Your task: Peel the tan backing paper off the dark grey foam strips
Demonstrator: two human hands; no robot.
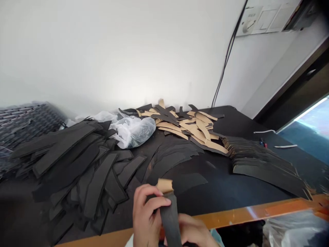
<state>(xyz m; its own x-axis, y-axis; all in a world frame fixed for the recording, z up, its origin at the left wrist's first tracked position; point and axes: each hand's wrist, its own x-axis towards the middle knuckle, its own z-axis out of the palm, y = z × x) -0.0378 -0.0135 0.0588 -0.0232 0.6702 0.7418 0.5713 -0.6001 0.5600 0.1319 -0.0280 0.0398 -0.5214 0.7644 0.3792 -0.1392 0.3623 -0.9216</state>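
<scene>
At the table's front edge my left hand (147, 213) is closed on a long black strip (171, 219), thumb and fingers pinching near its upper end. A tan flap of backing paper (165, 185) curls up at that end. On the right, my right hand (192, 230) grips the same strip lower down; its fingertips are partly hidden behind the strip. Just beyond my hands lie several thin black strips (169, 156) spread flat on the table. To the left is a heap of thicker black padded strips (100, 181).
Peeled tan and black strips (199, 127) lie in a loose pile by the wall. A clear plastic bag (136, 130) sits left of them. A fanned stack of black strips (262, 163) stands at right. The table's orange edge (231, 216) runs close to me. Black cables (226, 60) hang down the wall.
</scene>
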